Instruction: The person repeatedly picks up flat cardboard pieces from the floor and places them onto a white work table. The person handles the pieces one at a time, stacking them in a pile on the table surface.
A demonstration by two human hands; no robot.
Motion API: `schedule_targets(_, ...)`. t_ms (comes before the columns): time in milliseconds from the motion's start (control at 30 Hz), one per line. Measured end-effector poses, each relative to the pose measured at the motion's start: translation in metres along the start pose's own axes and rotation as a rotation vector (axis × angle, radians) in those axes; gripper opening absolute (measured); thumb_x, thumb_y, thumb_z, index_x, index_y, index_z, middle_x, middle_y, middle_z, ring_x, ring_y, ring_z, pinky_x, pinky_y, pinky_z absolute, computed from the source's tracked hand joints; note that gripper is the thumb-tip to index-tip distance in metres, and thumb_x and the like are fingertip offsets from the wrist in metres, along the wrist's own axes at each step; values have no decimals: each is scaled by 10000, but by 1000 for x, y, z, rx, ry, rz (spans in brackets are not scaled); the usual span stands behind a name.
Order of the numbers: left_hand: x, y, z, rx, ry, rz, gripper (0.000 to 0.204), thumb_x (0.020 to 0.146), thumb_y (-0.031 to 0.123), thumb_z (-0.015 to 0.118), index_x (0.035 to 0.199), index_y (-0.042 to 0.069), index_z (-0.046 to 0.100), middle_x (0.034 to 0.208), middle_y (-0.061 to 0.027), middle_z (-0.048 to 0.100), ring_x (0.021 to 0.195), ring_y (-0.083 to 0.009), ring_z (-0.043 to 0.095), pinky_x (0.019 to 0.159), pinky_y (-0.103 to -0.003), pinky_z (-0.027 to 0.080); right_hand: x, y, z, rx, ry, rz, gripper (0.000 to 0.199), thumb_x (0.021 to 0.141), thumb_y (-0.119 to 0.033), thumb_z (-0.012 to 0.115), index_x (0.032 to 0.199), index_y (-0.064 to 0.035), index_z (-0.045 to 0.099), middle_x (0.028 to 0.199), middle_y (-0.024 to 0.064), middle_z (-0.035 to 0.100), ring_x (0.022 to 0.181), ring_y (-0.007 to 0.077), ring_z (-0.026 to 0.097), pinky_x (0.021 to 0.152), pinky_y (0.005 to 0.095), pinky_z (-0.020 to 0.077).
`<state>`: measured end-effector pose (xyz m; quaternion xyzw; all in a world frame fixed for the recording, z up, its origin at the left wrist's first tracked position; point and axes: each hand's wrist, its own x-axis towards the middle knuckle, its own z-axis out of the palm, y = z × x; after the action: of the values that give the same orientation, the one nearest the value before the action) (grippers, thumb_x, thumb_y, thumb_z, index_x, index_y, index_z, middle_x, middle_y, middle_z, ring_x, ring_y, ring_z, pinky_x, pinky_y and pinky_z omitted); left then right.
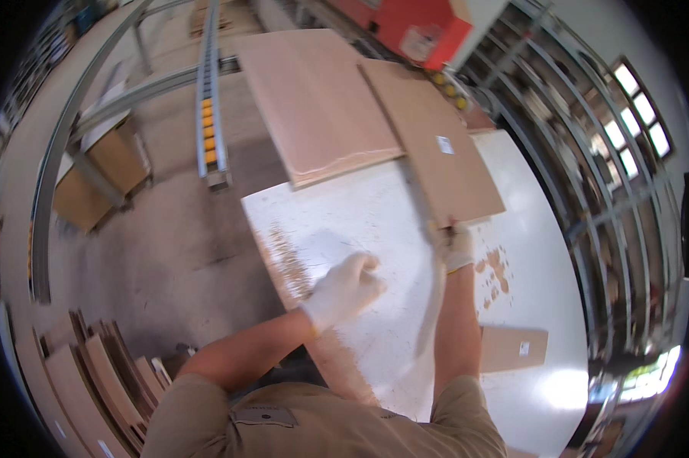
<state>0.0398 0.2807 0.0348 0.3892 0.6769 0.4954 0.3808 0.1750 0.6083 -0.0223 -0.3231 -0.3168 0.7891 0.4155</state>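
Both of my hands wear white gloves. My right hand (pixel 456 249) grips the near end of a long brown panel (pixel 438 164), which has a small white label and lies slanting away from me. My left hand (pixel 346 290) is over the white tabletop (pixel 367 221) with its fingers curled in, and I see nothing in it. Left of the brown panel lies a wider, pinkish-brown board (pixel 325 107), its near edge overlapping the far part of the table.
A smaller brown panel (pixel 514 349) lies on the right of the table. Boards (pixel 92 382) stand stacked at lower left. A roller rail (pixel 209 130) runs at far left, near a metal frame (pixel 100 114). Red machinery (pixel 428 34) stands beyond; metal racks (pixel 573 153) line the right.
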Motion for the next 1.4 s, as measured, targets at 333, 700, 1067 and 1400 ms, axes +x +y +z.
schedule_targets(333,86,8,76,-1043,-226,-290,421,980,210,736,1332,-9,668,1232,-133,730,1104,-250,729,939,-366,600,-176,-23,-20,-849,-267,279,307,922,3,585,1218,44,657,1112,139,723,887,210,747,693,333,623)
schedule_targets(700,-82,3,-70,-791,-167,-84,387,926,109,727,1268,-70,706,1180,-82,747,1062,-159,692,946,-308,540,-42,-54,-30,-122,-159,82,529,1079,-335,490,1462,29,530,1313,180,663,1128,294,695,931,390,611)
schedule_targets(1067,-333,-33,-158,-1383,930,269,650,1122,485,461,1514,-33,503,1453,-191,618,1318,-317,610,1132,-447,488,-146,144,167,-4,-405,278,533,895,-204,572,1380,16,588,1290,192,673,1151,348,676,988,476,587)
schedule_targets(1400,-683,-89,-32,-881,1940,108,534,1102,374,580,1447,-33,580,1427,-124,644,1234,-232,657,1046,-366,547,-513,328,284,-98,-967,872,679,786,35,672,1445,-53,535,1316,133,637,1303,278,565,1134,471,487)
